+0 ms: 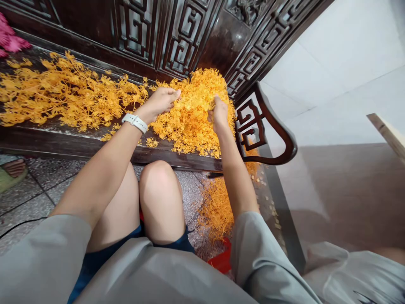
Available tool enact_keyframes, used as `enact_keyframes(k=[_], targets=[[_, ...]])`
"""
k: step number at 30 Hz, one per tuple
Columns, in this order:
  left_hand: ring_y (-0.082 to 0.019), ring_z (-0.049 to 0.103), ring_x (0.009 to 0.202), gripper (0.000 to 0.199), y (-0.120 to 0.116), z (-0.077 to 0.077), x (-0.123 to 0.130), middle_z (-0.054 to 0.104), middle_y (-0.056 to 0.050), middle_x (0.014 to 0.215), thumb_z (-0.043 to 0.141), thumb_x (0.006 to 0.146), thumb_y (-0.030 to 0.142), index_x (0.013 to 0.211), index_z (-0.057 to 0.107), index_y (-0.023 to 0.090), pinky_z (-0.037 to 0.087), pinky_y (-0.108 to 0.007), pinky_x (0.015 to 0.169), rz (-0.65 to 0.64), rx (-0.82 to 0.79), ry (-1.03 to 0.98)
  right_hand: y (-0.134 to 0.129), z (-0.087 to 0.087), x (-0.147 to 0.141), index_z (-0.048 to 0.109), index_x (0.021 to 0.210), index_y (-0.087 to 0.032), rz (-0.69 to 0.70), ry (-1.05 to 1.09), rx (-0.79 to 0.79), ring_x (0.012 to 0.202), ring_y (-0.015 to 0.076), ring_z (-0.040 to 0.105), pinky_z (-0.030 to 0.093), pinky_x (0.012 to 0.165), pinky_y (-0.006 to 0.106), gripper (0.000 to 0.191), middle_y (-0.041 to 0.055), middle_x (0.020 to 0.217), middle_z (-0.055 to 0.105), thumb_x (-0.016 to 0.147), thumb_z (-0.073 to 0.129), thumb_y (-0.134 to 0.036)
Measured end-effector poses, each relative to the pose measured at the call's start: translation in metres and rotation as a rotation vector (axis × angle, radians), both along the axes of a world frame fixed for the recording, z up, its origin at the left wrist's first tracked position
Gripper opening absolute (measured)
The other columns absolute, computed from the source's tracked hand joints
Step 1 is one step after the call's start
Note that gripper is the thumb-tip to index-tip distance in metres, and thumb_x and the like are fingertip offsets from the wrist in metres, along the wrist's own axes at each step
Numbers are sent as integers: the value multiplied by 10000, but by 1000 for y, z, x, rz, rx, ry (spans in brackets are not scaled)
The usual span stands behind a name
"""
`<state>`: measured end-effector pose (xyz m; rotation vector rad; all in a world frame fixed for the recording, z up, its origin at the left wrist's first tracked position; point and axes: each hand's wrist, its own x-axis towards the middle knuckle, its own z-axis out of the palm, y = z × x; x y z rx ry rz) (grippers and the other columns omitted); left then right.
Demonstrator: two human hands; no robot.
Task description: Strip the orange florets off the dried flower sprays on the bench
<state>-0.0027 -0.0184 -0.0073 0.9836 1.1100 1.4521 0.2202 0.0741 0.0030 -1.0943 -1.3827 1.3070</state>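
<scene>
Carved panelling (pixel 228 38) backs the counter (pixel 63 141) at twelve o'clock; left hand (pixel 162 101) and right hand (pixel 220 113) curl over an orange heap (pixel 193 120), grip contents unclear.

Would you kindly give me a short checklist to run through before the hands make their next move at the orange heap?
1. Left hand at the orange heap: ok.
2. Right hand at the same heap: ok.
3. Piece gripped in either hand: cannot tell; the fingers hide it.
4. Heap resting on the dark bench: ok.
5. Floor free of orange strands: not ok; some lie beneath the right arm.
</scene>
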Motion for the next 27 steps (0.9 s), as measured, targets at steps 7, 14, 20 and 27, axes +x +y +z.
enact_keyframes(k=[7,14,20,27], targets=[[-105,395,527,349,-5,1,5,454,-2,603,734,951,279,645,584,206,362,-284,548,-9,34,58,37,-7,18,503,923,-264,-99,29,-151,544,119,463,394,496,239,533,-32,700,516,984,458,-791],[-114,501,669,295,-2,5,18,596,-16,682,728,914,137,627,672,173,504,-300,768,141,95,88,47,-27,32,670,1091,-232,-221,-306,385,985,225,661,566,839,376,476,67,1001,660,933,638,-681],[-128,569,741,233,-2,4,29,661,-26,749,740,897,105,675,713,170,497,-299,794,193,141,104,29,-25,21,724,1137,-211,-199,-406,549,1111,268,667,572,971,439,491,114,1075,689,974,601,-658],[-168,616,825,176,4,-8,43,710,-36,814,720,910,192,736,743,191,483,-304,808,329,166,130,-18,-26,-25,685,1166,-252,-175,-152,328,922,194,684,599,756,317,634,80,1024,664,988,433,-807]])
